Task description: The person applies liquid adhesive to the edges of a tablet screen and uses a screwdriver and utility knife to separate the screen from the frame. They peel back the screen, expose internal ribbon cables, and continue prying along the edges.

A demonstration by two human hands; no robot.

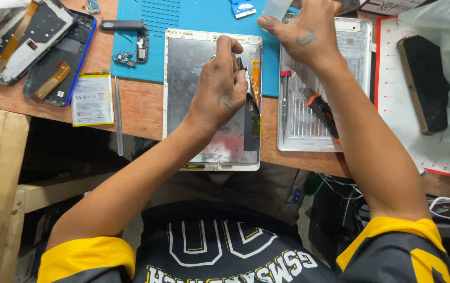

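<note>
Black-and-yellow jersey [220, 251] at bottom of frame. Opened tablet shell [199, 68] at centre on table [141, 105]; left hand [220, 86] pinches a thin tool at its right-edge flex cable [256, 78]. Right hand [303, 31], upper right, grips a clear film piece [276, 8]. Looks like mid-teardown, cable being pried; next needs gentle leverage.

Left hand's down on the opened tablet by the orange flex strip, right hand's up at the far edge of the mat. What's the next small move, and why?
Probably keep the left hand pressing and ease its fingertips along the orange flex strip, at the right edge of the opened tablet. The fingers are pinched right at that strip, though what they grip is hidden. The right hand holds a pale film piece clear of the tablet.
</note>
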